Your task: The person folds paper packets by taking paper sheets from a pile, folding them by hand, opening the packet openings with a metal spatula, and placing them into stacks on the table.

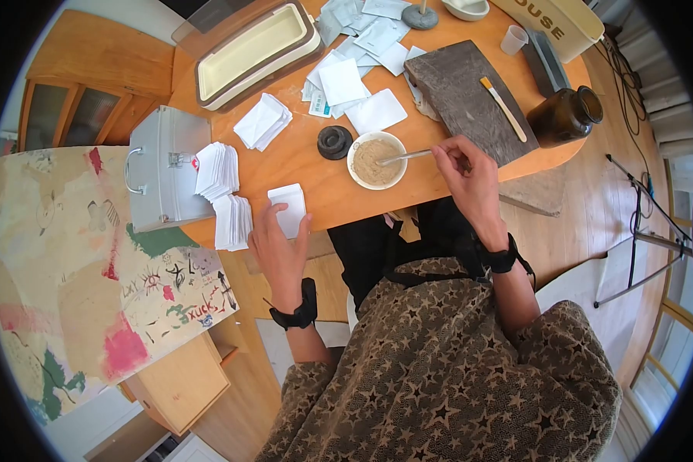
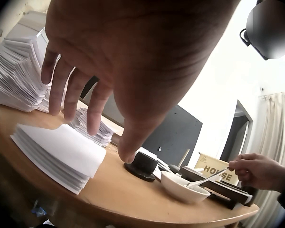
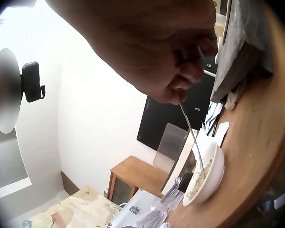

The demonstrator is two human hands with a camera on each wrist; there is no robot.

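Note:
My right hand (image 1: 473,181) pinches the handle of a thin metal spoon (image 1: 412,156) between thumb and fingers. The spoon's far end dips into beige powder (image 1: 371,171) in a small white bowl (image 3: 217,178). My left hand (image 1: 279,250) hovers at a short stack of white paper packets (image 1: 289,219) near the table's front edge. Its fingers are loosely spread above the packets in the left wrist view, and nothing is in its palm (image 2: 128,61). A dark round holder (image 1: 334,142) stands just left of the bowl.
Taller packet stacks (image 1: 218,171) stand at the left by a silver case (image 1: 169,154). A cream tray (image 1: 258,58) and scattered sachets (image 1: 362,42) lie at the back. To the right are a dark slab (image 1: 462,92) bearing a brush (image 1: 504,109), and a brown jar (image 1: 558,119).

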